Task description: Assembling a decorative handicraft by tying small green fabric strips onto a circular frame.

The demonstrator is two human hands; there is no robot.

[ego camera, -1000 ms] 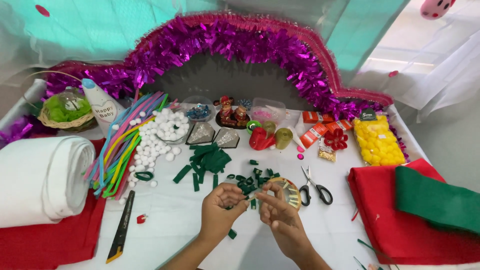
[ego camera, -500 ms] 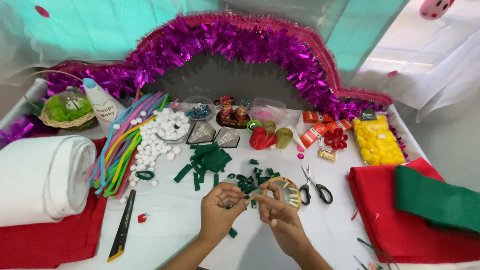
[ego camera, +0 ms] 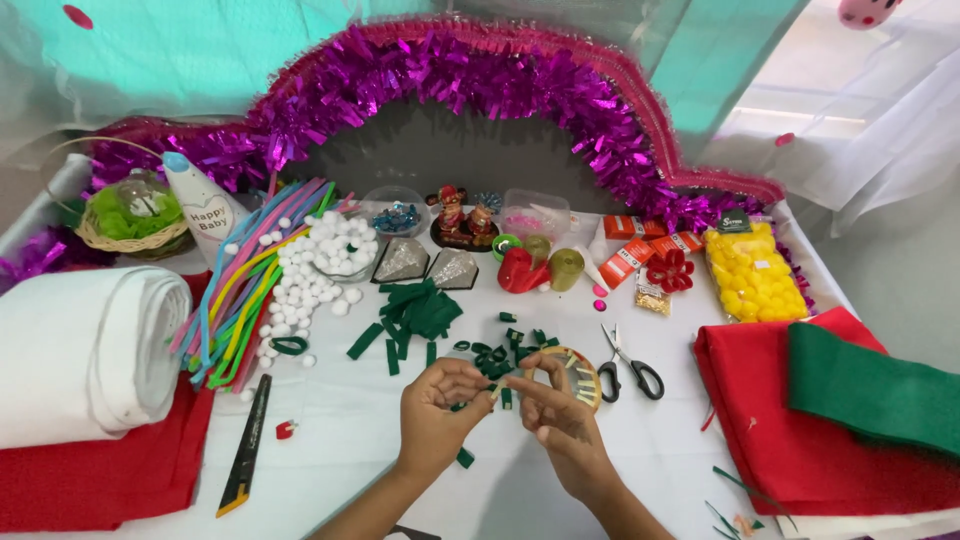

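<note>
Item: small green felt strip [ego camera: 478,398], pinched between the fingertips of the left hand [ego camera: 440,405] and the right hand [ego camera: 560,420], just in front of the round ring base [ego camera: 575,375] that lies on the table [ego camera: 340,450].

Hands: left hand curled, thumb and forefinger closed on the near end of the strip. Right hand's fingers drawn together at the strip's other end; how firm the hold is cannot be told, as the fingers cover it.

Handling, as judged: very light, soft and limp; it should bend or fold under slight pressure and will not break. The cloth surface looks matte, so it is unlikely to slip. Best taken at the two ends with fingertips, as a wider grasp would crumple it.

Around the ring base:
- Loose green felt pieces [ego camera: 415,315], scattered beyond it and to its left, the larger heap farther back.
- Scissors [ego camera: 625,365], just beside it on the right.
- Folded red felt [ego camera: 790,430] with green felt [ego camera: 870,390] on top, well to the right.
- White pom-poms [ego camera: 320,270] and coloured pipe cleaners [ego camera: 240,290], to the far left.
- Utility knife [ego camera: 245,450], left and nearer the person.
- White felt roll [ego camera: 90,350], at the left edge.
- Magenta tinsel arch [ego camera: 480,80], standing behind everything.
</note>
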